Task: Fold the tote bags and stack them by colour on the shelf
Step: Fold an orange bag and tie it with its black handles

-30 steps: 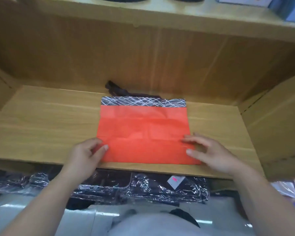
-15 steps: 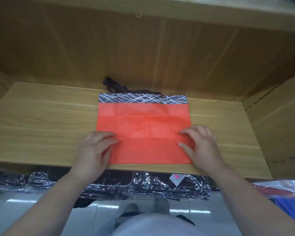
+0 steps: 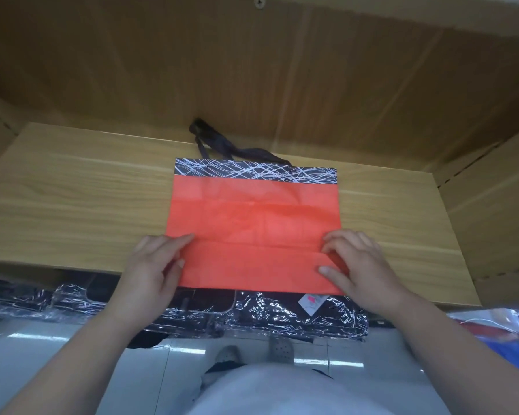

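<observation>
Left grip (image 3: 153, 262): fingers and thumb curled onto the left edge of the bag (image 3: 258, 223), pinching it near the front corner.
Right grip (image 3: 363, 265): fingers bent over the right edge, thumb flat on the red face, pinching a slightly raised bit of fabric.
Bag: red, flat on the shelf (image 3: 72, 205), creased across; front edge slightly over the shelf lip.
Band (image 3: 255, 172): black with white scribble lines, along the far edge.
Handles (image 3: 222, 145): dark, bunched behind the band, near the back wall.
Packs (image 3: 267, 316): dark, plastic-wrapped, below the shelf front.
</observation>
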